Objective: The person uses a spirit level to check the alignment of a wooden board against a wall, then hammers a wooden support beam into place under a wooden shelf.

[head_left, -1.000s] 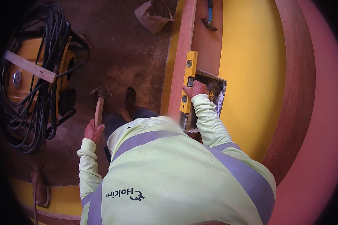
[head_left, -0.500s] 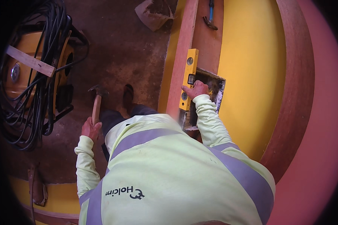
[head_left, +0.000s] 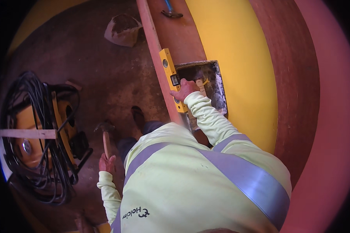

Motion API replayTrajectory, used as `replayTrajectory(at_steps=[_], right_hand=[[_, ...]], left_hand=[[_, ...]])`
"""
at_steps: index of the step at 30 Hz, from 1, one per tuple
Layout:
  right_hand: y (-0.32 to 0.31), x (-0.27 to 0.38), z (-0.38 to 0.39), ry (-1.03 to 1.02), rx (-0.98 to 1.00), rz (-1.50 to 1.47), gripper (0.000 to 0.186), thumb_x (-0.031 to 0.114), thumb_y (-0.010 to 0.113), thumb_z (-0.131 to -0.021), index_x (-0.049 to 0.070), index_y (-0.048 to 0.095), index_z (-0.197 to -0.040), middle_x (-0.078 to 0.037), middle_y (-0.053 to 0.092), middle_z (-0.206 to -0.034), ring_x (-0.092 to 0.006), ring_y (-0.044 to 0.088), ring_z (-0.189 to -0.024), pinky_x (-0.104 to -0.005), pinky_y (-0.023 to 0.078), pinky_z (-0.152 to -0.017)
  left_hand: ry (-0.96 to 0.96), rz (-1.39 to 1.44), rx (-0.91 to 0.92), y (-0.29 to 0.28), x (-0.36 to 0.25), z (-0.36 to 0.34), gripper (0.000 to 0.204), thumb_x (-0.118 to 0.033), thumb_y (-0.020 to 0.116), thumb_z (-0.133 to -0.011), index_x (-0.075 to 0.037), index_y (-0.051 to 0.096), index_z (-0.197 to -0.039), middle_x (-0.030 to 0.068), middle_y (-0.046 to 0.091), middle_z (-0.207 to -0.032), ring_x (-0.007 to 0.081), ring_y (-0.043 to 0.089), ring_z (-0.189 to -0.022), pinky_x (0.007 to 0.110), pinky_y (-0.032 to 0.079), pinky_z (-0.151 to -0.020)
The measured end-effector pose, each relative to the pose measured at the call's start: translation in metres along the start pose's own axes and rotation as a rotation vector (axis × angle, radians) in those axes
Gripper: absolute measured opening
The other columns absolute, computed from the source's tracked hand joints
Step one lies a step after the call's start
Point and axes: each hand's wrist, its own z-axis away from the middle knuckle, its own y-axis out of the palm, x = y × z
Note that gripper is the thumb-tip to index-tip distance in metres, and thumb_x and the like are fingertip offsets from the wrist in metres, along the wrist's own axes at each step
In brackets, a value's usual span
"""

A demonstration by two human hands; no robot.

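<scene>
My left hand (head_left: 107, 163) is closed around the wooden handle of a claw hammer (head_left: 106, 143), held low at my left side with its head pointing away from me. A yellow spirit level (head_left: 167, 62) lies lengthwise on the reddish ledge's left edge (head_left: 153, 37). My right hand (head_left: 186, 91) grips the level near its closer end, thumb across the top. Beside that hand is a rectangular box-shaped opening (head_left: 220, 87) with rough, whitish edges. Inside it a small wooden piece (head_left: 201, 86) and something yellow show; my forearm hides part of the opening.
A second hammer (head_left: 172, 14) with a blue handle rests on the ledge farther off. An orange-yellow machine (head_left: 25, 155) draped in black cable (head_left: 39, 116) stands on the left, a wooden strip (head_left: 27, 134) across it. A whitish sack (head_left: 122, 33) sits on the dark floor (head_left: 77, 54). The wall (head_left: 237, 58) is yellow.
My view has turned, so the ledge, level and machine appear shifted and rotated, with more of the opening showing. Both hands keep their hold on the hammer and the level.
</scene>
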Motion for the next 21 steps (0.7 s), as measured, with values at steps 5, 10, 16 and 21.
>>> replayTrajectory(at_steps=[5, 10, 16, 21], right_hand=[[-0.011, 0.011, 0.008, -0.012, 0.043, 0.018, 0.051, 0.042, 0.071, -0.065, 0.002, 0.057, -0.094, -0.024, 0.066, -0.084, -0.0375, 0.066, -0.081, -0.0445, 0.054, -0.073], [-0.005, 0.006, 0.010, 0.001, 0.033, -0.025, 0.048, 0.041, 0.066, -0.069, 0.004, 0.057, -0.097, -0.022, 0.066, -0.087, -0.0375, 0.066, -0.082, -0.0444, 0.053, -0.074], [0.000, 0.004, 0.010, 0.000, -0.041, -0.102, 0.045, 0.039, 0.066, -0.068, 0.004, 0.057, -0.093, -0.023, 0.066, -0.083, -0.0381, 0.066, -0.078, -0.0452, 0.054, -0.069], [0.008, 0.003, 0.009, -0.031, -0.118, -0.128, 0.042, 0.038, 0.066, -0.068, 0.005, 0.058, -0.091, -0.022, 0.066, -0.082, -0.0382, 0.066, -0.077, -0.0454, 0.054, -0.068]], left_hand=[[-0.038, -0.003, 0.022, -0.002, -0.012, 0.002, 0.027, -0.021, 0.066, -0.079, -0.001, 0.047, -0.083, 0.0077, 0.050, -0.056, 0.0198, 0.053, -0.041, 0.035, 0.043, -0.037], [-0.039, -0.056, 0.050, -0.002, -0.036, 0.002, 0.027, -0.022, 0.065, -0.079, -0.001, 0.048, -0.081, 0.0086, 0.051, -0.057, 0.0193, 0.053, -0.040, 0.035, 0.043, -0.037], [0.075, -0.250, 0.047, 0.002, -0.069, 0.010, 0.029, -0.025, 0.064, -0.077, 0.001, 0.054, -0.082, 0.0112, 0.056, -0.058, 0.0204, 0.056, -0.042, 0.035, 0.044, -0.039], [0.111, -0.500, 0.026, 0.000, -0.055, 0.000, 0.042, -0.033, 0.066, -0.072, 0.004, 0.059, -0.092, 0.0218, 0.064, -0.081, 0.0349, 0.065, -0.076, 0.041, 0.050, -0.068]])
